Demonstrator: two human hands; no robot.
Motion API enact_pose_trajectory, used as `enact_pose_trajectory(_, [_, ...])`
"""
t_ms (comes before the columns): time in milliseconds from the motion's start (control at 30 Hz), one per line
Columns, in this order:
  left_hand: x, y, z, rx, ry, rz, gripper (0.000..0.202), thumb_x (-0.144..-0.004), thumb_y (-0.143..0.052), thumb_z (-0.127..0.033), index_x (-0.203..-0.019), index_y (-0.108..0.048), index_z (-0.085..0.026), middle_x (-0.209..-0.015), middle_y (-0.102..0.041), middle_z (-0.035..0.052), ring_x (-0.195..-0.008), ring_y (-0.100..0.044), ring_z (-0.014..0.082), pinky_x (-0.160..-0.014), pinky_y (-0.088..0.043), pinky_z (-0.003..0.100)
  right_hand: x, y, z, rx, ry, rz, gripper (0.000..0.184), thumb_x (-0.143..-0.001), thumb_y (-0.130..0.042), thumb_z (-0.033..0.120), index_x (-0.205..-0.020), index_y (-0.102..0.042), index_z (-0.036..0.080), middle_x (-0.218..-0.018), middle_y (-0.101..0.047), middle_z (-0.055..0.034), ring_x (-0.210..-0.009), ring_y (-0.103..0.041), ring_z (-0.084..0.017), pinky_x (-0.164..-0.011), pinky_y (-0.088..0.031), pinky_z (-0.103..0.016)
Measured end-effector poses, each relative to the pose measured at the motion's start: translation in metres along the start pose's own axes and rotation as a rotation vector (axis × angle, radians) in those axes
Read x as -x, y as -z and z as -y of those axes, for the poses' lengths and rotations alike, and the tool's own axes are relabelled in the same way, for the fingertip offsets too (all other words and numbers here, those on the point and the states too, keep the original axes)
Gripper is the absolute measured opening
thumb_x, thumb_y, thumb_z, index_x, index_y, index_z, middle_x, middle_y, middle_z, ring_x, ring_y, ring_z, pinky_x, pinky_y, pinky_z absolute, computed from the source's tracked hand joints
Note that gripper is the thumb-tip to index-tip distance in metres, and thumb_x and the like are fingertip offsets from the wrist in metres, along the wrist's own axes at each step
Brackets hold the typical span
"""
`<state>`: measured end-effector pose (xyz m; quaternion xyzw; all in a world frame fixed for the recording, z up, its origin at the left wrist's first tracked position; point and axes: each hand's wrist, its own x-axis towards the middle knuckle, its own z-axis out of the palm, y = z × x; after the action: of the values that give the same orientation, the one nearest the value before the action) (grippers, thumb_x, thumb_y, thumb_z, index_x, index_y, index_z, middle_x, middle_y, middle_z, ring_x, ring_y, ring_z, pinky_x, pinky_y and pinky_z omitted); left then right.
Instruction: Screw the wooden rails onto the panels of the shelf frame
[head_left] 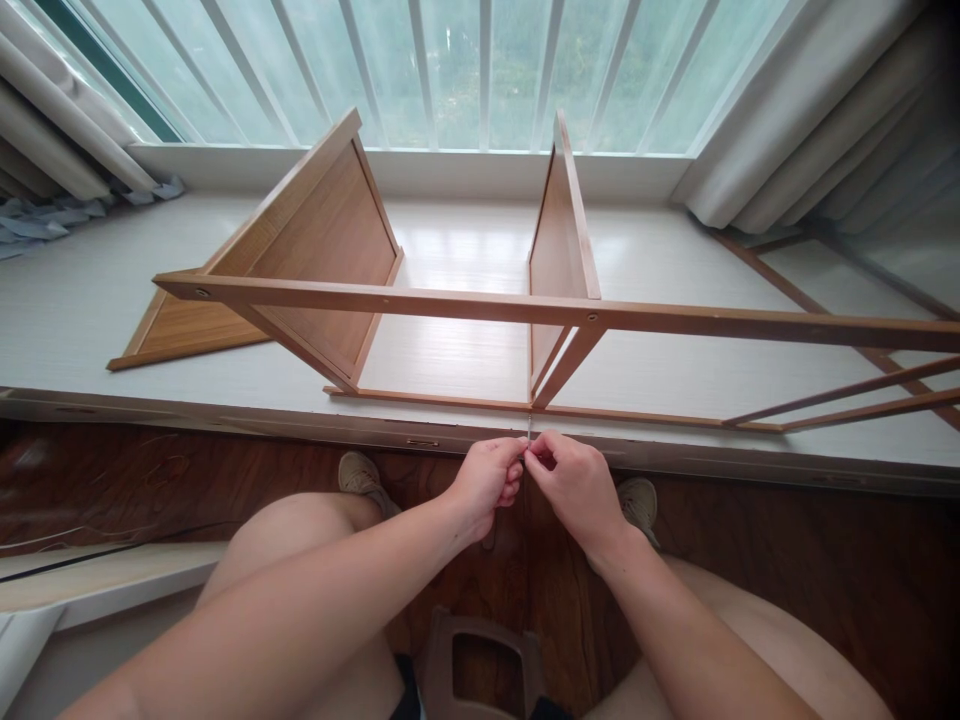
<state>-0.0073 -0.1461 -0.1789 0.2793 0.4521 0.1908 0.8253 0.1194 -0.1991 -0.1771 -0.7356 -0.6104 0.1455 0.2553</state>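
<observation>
A wooden shelf frame point(480, 305) lies on its side on the white window ledge point(75, 320), with a long rail across the front and two upright panels point(562, 230) behind it. My left hand point(486, 482) and my right hand point(574, 485) meet just below the frame's lower rail, at the ledge's front edge. Both are pinched together on a small thin metal piece point(529, 432), likely a screw or tool tip, which points up at the rail joint. What exactly it is stays too small to tell.
Grey curtains point(810, 120) hang at the right and left of the barred window. Crumpled blue cloth point(45, 220) lies at the far left of the ledge. Below are my knees, shoes and a brown stool point(480, 655) on the dark wooden floor.
</observation>
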Motion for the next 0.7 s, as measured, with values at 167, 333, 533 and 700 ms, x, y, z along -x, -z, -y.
enact_pose_trajectory(167, [-0.001,-0.003,0.001,0.112,0.014,-0.004,0.024,-0.073,-0.07,-0.036,-0.075,-0.056,-0.016,-0.05,-0.03,-0.0091,-0.04,-0.022,0.0036,-0.044,-0.008,0.022,0.001,0.001,0.002,0.054,-0.03,0.009,0.014,-0.088,-0.058,0.026,-0.074,-0.057,0.021,-0.07,-0.065,0.0013,-0.063,-0.059,-0.015,-0.061,-0.032,-0.026])
enact_pose_trajectory(333, [-0.004,-0.004,0.002,0.134,0.038,-0.016,0.024,-0.072,-0.069,-0.032,-0.085,-0.065,-0.013,-0.05,-0.028,-0.0097,-0.041,-0.02,0.003,-0.043,-0.008,0.022,0.002,0.006,0.006,0.205,-0.091,-0.016,0.017,-0.086,-0.061,0.032,-0.074,-0.055,0.021,-0.066,-0.063,0.0022,-0.059,-0.056,-0.015,-0.055,-0.025,-0.027])
enact_pose_trajectory(533, [-0.004,-0.006,0.0,0.134,0.055,-0.034,0.024,-0.073,-0.069,-0.031,-0.087,-0.066,-0.012,-0.05,-0.028,-0.0093,-0.041,-0.021,0.003,-0.043,-0.008,0.022,0.002,0.011,0.009,0.337,-0.118,0.001,0.026,-0.086,-0.06,0.037,-0.066,-0.054,0.022,-0.063,-0.062,0.0021,-0.054,-0.051,-0.014,-0.053,-0.017,-0.028])
enact_pose_trajectory(700, [-0.006,-0.005,0.002,0.127,0.042,-0.025,0.022,-0.073,-0.069,-0.032,-0.083,-0.064,-0.013,-0.05,-0.027,-0.0093,-0.042,-0.02,0.0033,-0.043,-0.007,0.022,0.002,0.012,0.008,0.314,-0.131,0.041,0.023,-0.087,-0.058,0.039,-0.071,-0.059,0.023,-0.067,-0.066,0.0005,-0.058,-0.055,-0.017,-0.054,-0.019,-0.028])
